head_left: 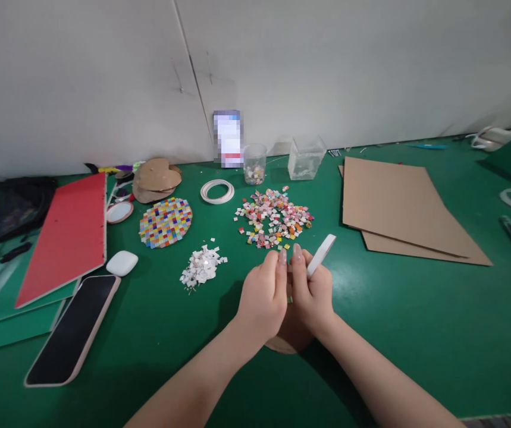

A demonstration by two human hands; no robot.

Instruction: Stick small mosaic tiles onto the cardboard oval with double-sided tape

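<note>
Bare hands at a green worktop. Left grip: curled closed, thumb laid along the bent forefinger; whether it pinches anything cannot be told. Right grip: closed around a slim white strip-like object, which slants up and outward. A brown cardboard disc lies beneath both, partly hidden. Beyond the hands, a heap of multicoloured tiles; to the left, a heap of white chips and, farther off, a mosaic-covered disc.

No legible text or numbers; upright phone screen pixelated.
</note>
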